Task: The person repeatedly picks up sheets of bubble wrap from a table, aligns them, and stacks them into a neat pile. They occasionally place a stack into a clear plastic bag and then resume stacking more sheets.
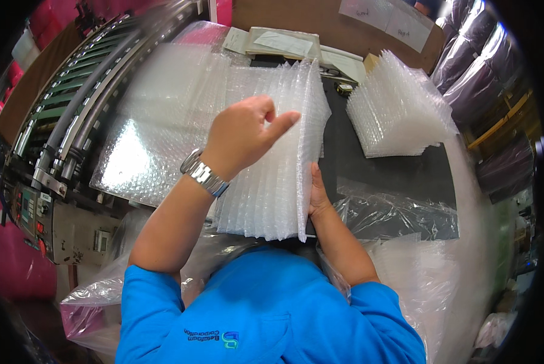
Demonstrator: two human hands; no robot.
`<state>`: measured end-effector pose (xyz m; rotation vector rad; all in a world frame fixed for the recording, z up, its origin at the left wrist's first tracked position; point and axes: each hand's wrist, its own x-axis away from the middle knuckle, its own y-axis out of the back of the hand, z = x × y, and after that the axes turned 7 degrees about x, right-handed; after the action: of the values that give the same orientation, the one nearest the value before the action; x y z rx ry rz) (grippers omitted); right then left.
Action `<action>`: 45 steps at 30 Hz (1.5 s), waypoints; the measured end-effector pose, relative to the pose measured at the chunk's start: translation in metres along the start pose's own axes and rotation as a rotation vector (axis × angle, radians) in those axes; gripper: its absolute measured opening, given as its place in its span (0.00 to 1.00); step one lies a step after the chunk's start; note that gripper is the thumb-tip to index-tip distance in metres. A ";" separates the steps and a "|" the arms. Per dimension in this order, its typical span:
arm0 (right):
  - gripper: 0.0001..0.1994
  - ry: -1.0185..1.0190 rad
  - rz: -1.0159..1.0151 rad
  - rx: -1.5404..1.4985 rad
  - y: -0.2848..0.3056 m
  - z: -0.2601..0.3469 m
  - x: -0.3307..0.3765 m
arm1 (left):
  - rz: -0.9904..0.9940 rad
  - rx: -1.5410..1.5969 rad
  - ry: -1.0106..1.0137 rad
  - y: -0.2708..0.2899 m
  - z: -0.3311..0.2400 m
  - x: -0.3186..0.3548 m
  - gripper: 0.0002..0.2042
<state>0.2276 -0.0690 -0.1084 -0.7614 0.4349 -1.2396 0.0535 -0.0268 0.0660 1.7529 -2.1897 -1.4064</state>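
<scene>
Blue short-sleeved shirt (272, 315): nearest to me, worn by the person bent over the work, a small emblem on the chest.
Silver metal-link wristwatch (206, 174): on the left wrist.
Left hand (244, 130): raised over the stack, fingers curled in, thumb stretched out apart from them; I can't tell whether it touches the plastic.
Right hand (319, 193): against the stack's right side, thumb pointing up; its other fingers are hidden, so I can't tell whether it pinches anything.
Fanned stack of clear bubble-wrap pieces (263, 203): between the person's hands, at the table's near edge, the layers standing in close ridges.
Crumpled clear plastic film (399, 218): on the table, to the right of the right hand.
Flat clear bubble-wrap sheets (147, 112): left of the fanned stack, glaring under the light.
Black tabletop (405, 173): showing on the right.
Second clear bubble-wrap stack (396, 118): standing farther right, well apart from the person's hands.
Grey-and-green roller machine (81, 106): along the left.
Small black-and-yellow tape measure (344, 89): beyond the fanned stack, near pale papers (284, 42).
Brown upright board (302, 15): at the back.
</scene>
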 end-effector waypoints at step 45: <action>0.37 0.037 -0.024 -0.102 0.014 -0.001 0.001 | -0.336 0.902 0.300 0.002 0.057 -0.074 0.10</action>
<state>0.2372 -0.0680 -0.1192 -0.8332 0.5237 -1.2635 0.0509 0.0671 0.0701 2.4338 -2.6086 -0.0400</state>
